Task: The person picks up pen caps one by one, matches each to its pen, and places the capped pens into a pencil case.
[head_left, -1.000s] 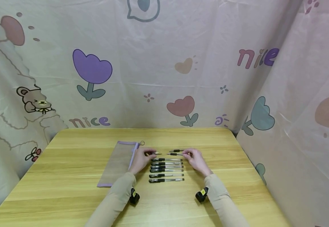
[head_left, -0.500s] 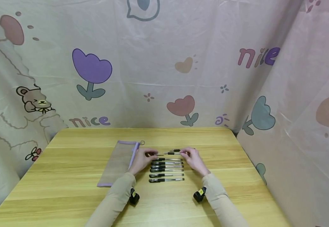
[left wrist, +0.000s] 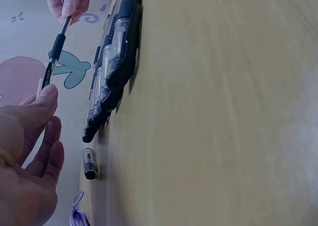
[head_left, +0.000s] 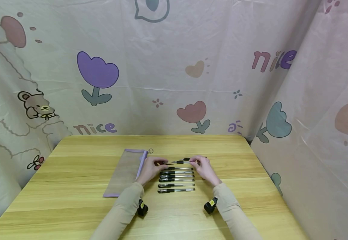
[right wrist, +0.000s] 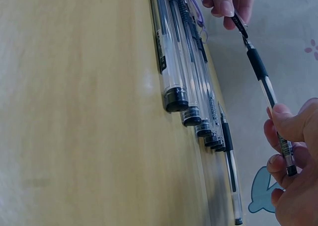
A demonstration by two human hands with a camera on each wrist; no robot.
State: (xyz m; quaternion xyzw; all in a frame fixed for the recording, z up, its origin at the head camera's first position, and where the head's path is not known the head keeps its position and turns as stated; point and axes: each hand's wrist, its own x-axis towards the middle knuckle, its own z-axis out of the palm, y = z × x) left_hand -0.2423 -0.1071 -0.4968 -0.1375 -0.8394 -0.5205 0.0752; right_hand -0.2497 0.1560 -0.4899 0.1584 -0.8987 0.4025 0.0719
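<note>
Between thumb and fingers, my left hand (head_left: 149,170) pinches a clear pen cap with a black clip (left wrist: 47,76). My right hand (head_left: 205,170) holds an uncapped gel pen (right wrist: 257,64) by its rear half, its black grip and tip pointing left at the cap. Tip and cap meet or nearly meet; I cannot tell whether the tip is inside. Behind it a second uncapped pen (right wrist: 229,156) lies on the table. A loose cap (left wrist: 89,164) rests on the wood near my left hand. Nearer me, several capped gel pens (head_left: 176,191) lie in a row.
A flat mesh zip pouch (head_left: 122,173) with purple edging lies left of the pens, partly under my left forearm. Its ring (head_left: 150,151) sticks out at the top corner. The wooden table (head_left: 71,180) ends at a printed curtain (head_left: 149,76).
My right hand has moved slightly left, bringing the pen's tip closer to the cap in my left hand. The left hand has barely moved, and the pens in the row lie as before.
</note>
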